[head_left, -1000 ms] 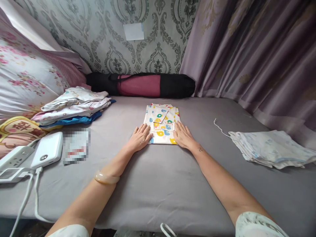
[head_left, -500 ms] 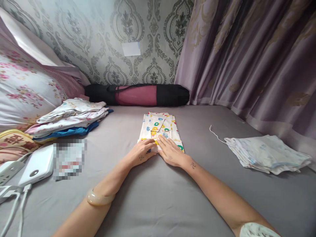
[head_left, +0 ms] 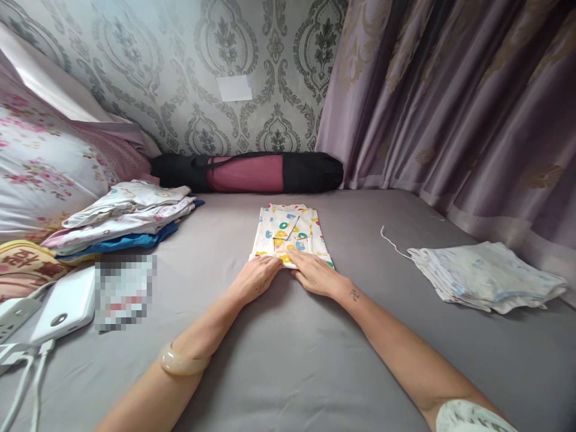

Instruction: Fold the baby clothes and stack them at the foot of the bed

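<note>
Grey damask wallpaper backs our workspace, a white rectangle showing on it and a purple curtain hanging to the right. Along the foot of the wall we see a long black and maroon bag, lying on its side at the far edge of the grey sheet.

On the middle of this sheet, straight in front of us, we have the folded garment, white with yellow, blue, green and red figures. Our left hand and right hand lie at its near edge, just beside each other, the fingers of each held close together over the cloth. We cannot tell whether either hand pinches the fabric, since the thumbs are partly hidden. We wear a pale bangle on the left forearm.

To our left we have a pile of clothes with blue at its bottom, beside a floral cushion. Nearer lie a white power bank with a cable plugged in and a pixelated item. Well apart on our right lies a pale folded cloth, a thin white cord trailing from it.
</note>
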Tool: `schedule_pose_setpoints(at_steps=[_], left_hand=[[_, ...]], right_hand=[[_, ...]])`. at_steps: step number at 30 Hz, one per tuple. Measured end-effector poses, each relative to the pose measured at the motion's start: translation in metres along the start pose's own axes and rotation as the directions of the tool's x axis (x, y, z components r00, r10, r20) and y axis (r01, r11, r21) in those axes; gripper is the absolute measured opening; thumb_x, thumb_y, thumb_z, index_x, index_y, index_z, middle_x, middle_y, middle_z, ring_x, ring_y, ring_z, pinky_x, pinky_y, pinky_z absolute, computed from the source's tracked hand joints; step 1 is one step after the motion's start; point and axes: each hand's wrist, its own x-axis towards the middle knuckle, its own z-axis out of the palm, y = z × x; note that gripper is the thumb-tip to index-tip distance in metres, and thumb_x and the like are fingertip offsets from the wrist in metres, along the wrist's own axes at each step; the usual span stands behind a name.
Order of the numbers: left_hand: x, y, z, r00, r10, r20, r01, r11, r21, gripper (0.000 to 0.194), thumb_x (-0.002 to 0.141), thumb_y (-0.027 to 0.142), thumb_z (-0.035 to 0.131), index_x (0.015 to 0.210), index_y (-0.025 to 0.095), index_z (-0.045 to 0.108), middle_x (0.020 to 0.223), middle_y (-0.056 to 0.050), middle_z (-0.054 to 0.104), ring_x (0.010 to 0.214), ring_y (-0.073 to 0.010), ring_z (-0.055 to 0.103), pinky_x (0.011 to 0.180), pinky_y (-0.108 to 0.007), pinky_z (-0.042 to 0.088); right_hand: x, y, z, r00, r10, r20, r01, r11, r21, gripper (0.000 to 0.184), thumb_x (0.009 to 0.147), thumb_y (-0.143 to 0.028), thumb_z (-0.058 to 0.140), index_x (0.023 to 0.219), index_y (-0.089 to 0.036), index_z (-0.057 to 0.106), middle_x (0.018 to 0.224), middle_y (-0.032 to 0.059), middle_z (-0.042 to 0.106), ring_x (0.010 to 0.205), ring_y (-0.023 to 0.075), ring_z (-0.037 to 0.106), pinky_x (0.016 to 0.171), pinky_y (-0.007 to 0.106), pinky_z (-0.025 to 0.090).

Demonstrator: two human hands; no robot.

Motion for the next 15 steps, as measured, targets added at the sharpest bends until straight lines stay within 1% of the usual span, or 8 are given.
schedule_pose_setpoints(at_steps=[2, 3, 5, 6, 8, 10, 15], left_hand=[[-0.001, -0.002, 0.002, 1.0, -0.001, -0.002, 0.001, 1.0, -0.003, 0.028, 0.102, 0.028, 0.034, 0.104, 0.02, 0.061, 0.104, -0.008, 0.071, 0.099, -0.0208, 0.066, 0.088, -0.034, 0.049], [-0.002, -0.003, 0.002, 1.0, 0.007, -0.001, -0.007, 1.0, -0.003, 0.025, 0.1, 0.028, 0.037, 0.107, 0.02, 0.06, 0.109, -0.008, 0.07, 0.103, -0.0216, 0.065, 0.09, -0.035, 0.049], [-0.003, -0.006, 0.002, 1.0, 0.018, 0.001, -0.018, 1.0, 0.005, 0.024, 0.095, 0.023, 0.044, 0.113, 0.02, 0.059, 0.119, -0.008, 0.068, 0.112, -0.0229, 0.062, 0.096, -0.037, 0.047], [-0.004, -0.008, 0.002, 1.0, 0.017, 0.005, -0.017, 1.0, 0.012, 0.028, 0.091, 0.018, 0.046, 0.116, 0.02, 0.059, 0.124, -0.008, 0.066, 0.116, -0.023, 0.06, 0.098, -0.037, 0.046], [-0.006, -0.012, 0.0, 1.0, -0.005, 0.019, 0.005, 1.0, 0.026, 0.042, 0.082, 0.009, 0.046, 0.12, 0.02, 0.058, 0.13, -0.007, 0.063, 0.121, -0.0225, 0.057, 0.101, -0.037, 0.045], [-0.008, -0.017, -0.002, 0.998, -0.048, 0.032, 0.046, 0.998, 0.037, 0.05, 0.077, 0.006, 0.044, 0.123, 0.021, 0.059, 0.133, -0.007, 0.061, 0.123, -0.0219, 0.057, 0.101, -0.036, 0.046], [-0.01, -0.028, -0.006, 0.981, -0.191, 0.031, 0.19, 0.981, 0.045, 0.053, 0.078, 0.008, 0.042, 0.125, 0.022, 0.061, 0.136, -0.006, 0.06, 0.125, -0.0221, 0.056, 0.104, -0.035, 0.045]], right_hand=[[-0.001, 0.008, -0.004, 1.0, 0.017, -0.014, -0.018, 1.0, -0.02, 0.058, 0.089, -0.01, 0.039, 0.146, -0.014, 0.041, 0.151, 0.0133, 0.043, 0.138, 0.0222, 0.04, 0.113, 0.038, 0.034], [-0.002, 0.013, -0.007, 0.999, 0.031, -0.013, -0.031, 0.999, -0.027, 0.058, 0.087, -0.007, 0.038, 0.144, -0.016, 0.044, 0.148, 0.0118, 0.046, 0.135, 0.0219, 0.044, 0.109, 0.037, 0.038], [-0.004, 0.021, -0.013, 0.998, 0.063, -0.002, -0.063, 0.997, -0.034, 0.054, 0.087, -0.006, 0.038, 0.138, -0.021, 0.051, 0.143, 0.0089, 0.052, 0.127, 0.022, 0.052, 0.1, 0.034, 0.044], [-0.005, 0.025, -0.016, 0.997, 0.078, 0.006, -0.078, 0.996, -0.038, 0.051, 0.088, -0.007, 0.038, 0.134, -0.022, 0.054, 0.14, 0.0078, 0.054, 0.124, 0.0221, 0.054, 0.096, 0.033, 0.046], [-0.007, 0.031, -0.023, 0.994, 0.104, 0.019, -0.103, 0.993, -0.048, 0.047, 0.089, -0.008, 0.039, 0.129, -0.025, 0.058, 0.137, 0.0066, 0.057, 0.118, 0.0223, 0.057, 0.089, 0.031, 0.047], [-0.01, 0.036, -0.031, 0.991, 0.132, 0.031, -0.13, 0.99, -0.06, 0.046, 0.09, -0.008, 0.039, 0.126, -0.026, 0.059, 0.134, 0.0061, 0.059, 0.115, 0.0224, 0.058, 0.087, 0.031, 0.046], [-0.018, 0.037, -0.051, 0.966, 0.243, 0.091, -0.237, 0.969, -0.071, 0.047, 0.086, -0.004, 0.04, 0.12, -0.028, 0.063, 0.119, 0.0056, 0.066, 0.105, 0.0212, 0.06, 0.081, 0.027, 0.042]])
